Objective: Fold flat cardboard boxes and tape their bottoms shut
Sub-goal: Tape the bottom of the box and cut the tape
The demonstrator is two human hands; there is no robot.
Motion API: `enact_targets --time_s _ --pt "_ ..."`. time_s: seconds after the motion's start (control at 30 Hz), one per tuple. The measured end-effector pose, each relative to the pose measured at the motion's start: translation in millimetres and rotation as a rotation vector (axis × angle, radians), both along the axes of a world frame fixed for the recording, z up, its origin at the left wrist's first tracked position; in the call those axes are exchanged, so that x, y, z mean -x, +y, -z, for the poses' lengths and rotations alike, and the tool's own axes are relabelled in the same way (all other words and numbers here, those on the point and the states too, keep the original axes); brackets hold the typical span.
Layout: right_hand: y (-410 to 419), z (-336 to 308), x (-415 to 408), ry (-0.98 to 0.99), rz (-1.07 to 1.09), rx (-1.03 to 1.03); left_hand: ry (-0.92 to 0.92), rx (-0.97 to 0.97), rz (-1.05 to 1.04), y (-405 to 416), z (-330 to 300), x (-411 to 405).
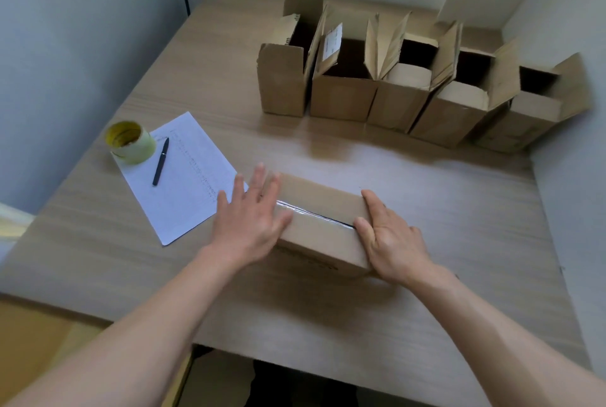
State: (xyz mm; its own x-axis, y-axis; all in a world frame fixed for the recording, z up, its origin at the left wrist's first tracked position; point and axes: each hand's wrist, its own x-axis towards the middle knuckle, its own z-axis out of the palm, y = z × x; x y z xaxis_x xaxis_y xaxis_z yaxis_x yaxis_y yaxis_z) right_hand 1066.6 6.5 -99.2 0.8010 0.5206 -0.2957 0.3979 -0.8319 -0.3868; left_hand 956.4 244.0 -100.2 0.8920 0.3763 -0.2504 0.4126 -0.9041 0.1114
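On the near middle of the wooden table (426,210), I am seeing a cardboard box (323,236) lying with its taped seam facing up, clear tape (295,208) glinting along the join. My left hand (251,216) is lying flat with straight fingers spread, pressing the box's left end. My right hand (390,236) is resting against the right end, fingers mostly straight, thumb lying near the seam. Five open boxes (410,85) are standing in a row at the far edge. To the left, a tape roll (131,142) and a pen (160,161) are sitting on a sheet of paper (183,177).
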Motion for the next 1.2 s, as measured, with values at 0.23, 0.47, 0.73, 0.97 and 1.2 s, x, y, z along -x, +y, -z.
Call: enact_targets --time_s 0.23,0.47,0.73,0.97,1.2 --pt "18.1 -6.4 21.8 0.016 0.234 -0.052 -0.205 0.022 0.167 -80.0 -3.7 -5.2" --pt "4.9 -21.3 -20.5 0.169 0.185 0.024 -0.077 0.23 0.521 -23.9 -13.0 -38.0" --pt "2.7 -13.9 -11.2 0.225 0.27 -0.086 -0.964 0.379 -0.166 -97.5 -16.2 12.2" --pt "1.0 -9.6 -8.8 0.199 0.26 -0.07 -0.498 1.103 -0.716 -184.3 33.6 57.4" --pt "0.4 -5.8 -16.7 0.225 0.233 -0.059 -0.64 1.311 -0.912 -193.0 44.0 23.3"
